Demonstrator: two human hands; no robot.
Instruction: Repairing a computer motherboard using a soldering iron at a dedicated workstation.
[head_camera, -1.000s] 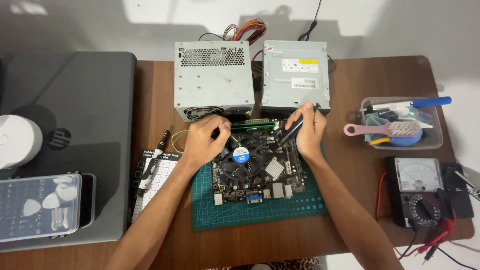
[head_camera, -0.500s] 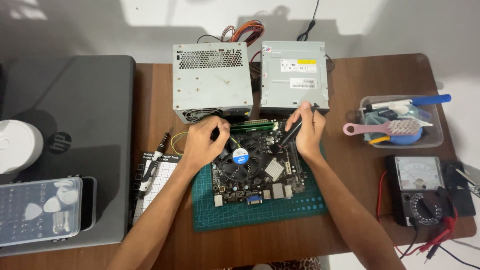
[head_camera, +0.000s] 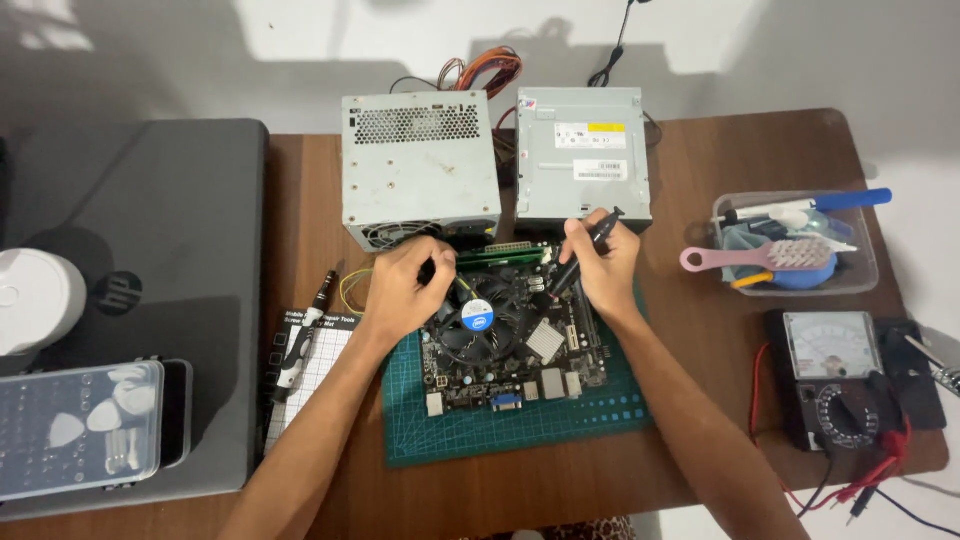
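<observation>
Laptop (head_camera: 150, 250), closed and grey, lies at the far left of the wooden surface (head_camera: 310, 200), with a clear plastic case (head_camera: 75, 430) and a white round object (head_camera: 35, 300) on top of it. Next comes a gridded mat with a black screwdriver (head_camera: 300, 340) on it. The left hand (head_camera: 405, 285) is curled, fingertips pinching something small at the top edge of the motherboard (head_camera: 515, 345), which sits on a green cutting mat (head_camera: 520, 420) at the centre, below a grey power supply (head_camera: 420, 170) and an optical drive (head_camera: 583, 155). The right hand (head_camera: 600, 265) grips a black pen-like tool (head_camera: 585, 250), its tip down on the board. The board looks stiff, light and fragile; its edges seem the safest hold, away from the fan (head_camera: 480, 318) and pins. Further right stand a clear tray of brushes (head_camera: 795, 245) and an analogue multimeter (head_camera: 835, 375).
</observation>
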